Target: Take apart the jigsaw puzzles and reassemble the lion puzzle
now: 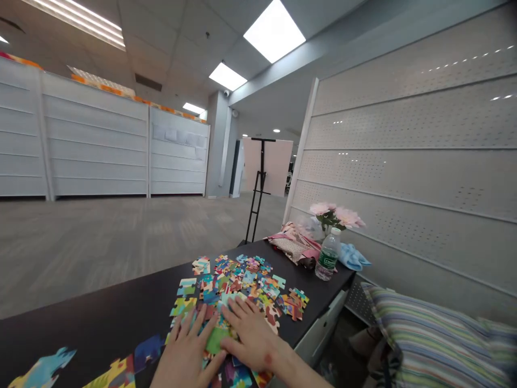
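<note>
Both my hands lie flat on a spread of colourful jigsaw pieces (242, 283) on a black table (105, 318). My left hand (188, 350) rests with fingers stretched over pieces near the front edge. My right hand (250, 334) presses down beside it, fingers apart, on joined pieces including a green one (216, 339). Neither hand grips anything.
More joined puzzle sections (44, 369) lie at the table's left front. A water bottle (328, 254), folded cloths (294, 245), a blue cloth (353, 257) and pink flowers (337, 215) sit at the far right corner. A striped cushion (428, 334) lies right of the table; an easel (258, 188) stands beyond.
</note>
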A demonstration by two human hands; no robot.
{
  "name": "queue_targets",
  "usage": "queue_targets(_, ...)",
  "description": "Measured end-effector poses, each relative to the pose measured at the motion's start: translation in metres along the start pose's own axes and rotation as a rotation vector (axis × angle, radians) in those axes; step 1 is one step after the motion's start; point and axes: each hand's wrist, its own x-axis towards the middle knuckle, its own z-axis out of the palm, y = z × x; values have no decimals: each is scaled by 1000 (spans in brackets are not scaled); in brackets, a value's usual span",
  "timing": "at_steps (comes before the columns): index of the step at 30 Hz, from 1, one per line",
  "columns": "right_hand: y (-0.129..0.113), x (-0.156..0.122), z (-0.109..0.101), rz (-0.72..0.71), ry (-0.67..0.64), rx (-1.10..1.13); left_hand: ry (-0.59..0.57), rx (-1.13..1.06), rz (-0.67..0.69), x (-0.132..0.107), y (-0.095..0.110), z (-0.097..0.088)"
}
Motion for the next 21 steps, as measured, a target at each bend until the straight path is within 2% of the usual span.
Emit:
queue_targets(3,18,-2,1,17,69,11,-17,36,-60,0,1,0)
queue_targets(8,67,15,-4,182,359,131,4,26,-26,1,-4,3)
queue_targets(11,89,32,-19,274,536,183,18,11,33,1,-10,4)
queue_targets(14,105,35,-44,348,715,256,52,-11,106,0,-11,1)
queue_targets(16,113,24,-59,356,772,290,92,-21,128,-1,-9,-2)
queue_targets(18,115,3,-64,326,759,306,144,-17,101,-1,-7,-5)
queue_targets(21,98,-38,-48,236,654,299,239,14,-4,1,-8,-4)
